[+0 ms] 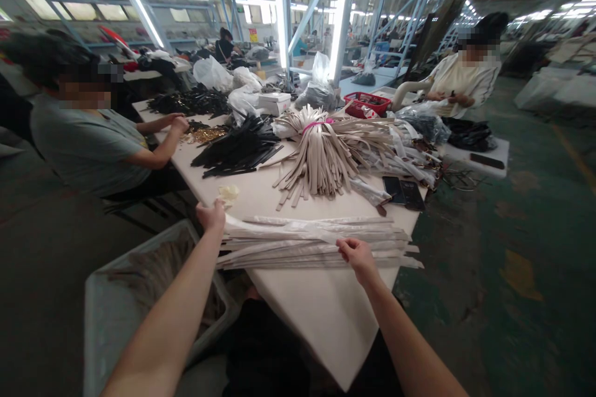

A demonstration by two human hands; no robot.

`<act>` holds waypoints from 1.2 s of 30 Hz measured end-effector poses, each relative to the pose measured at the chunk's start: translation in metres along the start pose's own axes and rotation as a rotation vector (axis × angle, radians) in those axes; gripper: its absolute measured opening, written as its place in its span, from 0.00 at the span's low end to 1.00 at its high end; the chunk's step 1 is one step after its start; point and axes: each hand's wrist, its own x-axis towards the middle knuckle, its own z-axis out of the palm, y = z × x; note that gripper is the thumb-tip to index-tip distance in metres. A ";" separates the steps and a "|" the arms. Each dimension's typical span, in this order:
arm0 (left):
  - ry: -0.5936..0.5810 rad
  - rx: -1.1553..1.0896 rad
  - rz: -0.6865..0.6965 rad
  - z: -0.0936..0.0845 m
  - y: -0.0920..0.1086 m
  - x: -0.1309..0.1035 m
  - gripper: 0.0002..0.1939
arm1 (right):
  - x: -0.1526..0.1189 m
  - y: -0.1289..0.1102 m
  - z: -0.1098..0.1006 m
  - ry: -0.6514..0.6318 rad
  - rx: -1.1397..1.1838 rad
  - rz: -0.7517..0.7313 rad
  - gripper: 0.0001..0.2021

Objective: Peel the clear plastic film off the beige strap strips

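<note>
A long pale strip (298,231), apparently in thin white wrapping, stretches between my two hands above the table. My left hand (212,217) is closed at the strip's left end, close to a crumpled pale-yellow piece of paper or film (228,195). With thumb and fingers pinched, my right hand (356,254) grips the other end. Under the strip lies a flat row of similar wrapped strips (307,255), side by side across the table. Just beyond it is a large bundle of beige straps (316,161), tied near its top with a pink band (317,124).
A white bin (95,322) with strips inside stands at lower left. Black straps (237,147), a red basket (367,101) and dark phone-like objects (403,192) lie on the table (326,322). One person (88,136) sits at left; another (465,84) works at right.
</note>
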 end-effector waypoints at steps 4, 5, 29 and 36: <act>-0.106 0.227 0.386 0.007 -0.005 -0.116 0.14 | -0.003 0.012 0.029 0.030 -0.032 -0.010 0.25; -0.280 0.188 0.356 0.011 -0.010 -0.152 0.10 | -0.005 0.015 0.034 0.031 -0.052 -0.018 0.26; -0.495 -0.435 -0.355 0.099 -0.074 -0.239 0.20 | 0.058 -0.012 0.069 0.092 -0.457 -0.239 0.20; -0.537 -0.397 -0.297 0.095 -0.085 -0.239 0.19 | 0.177 -0.051 0.099 0.190 -0.566 -0.130 0.13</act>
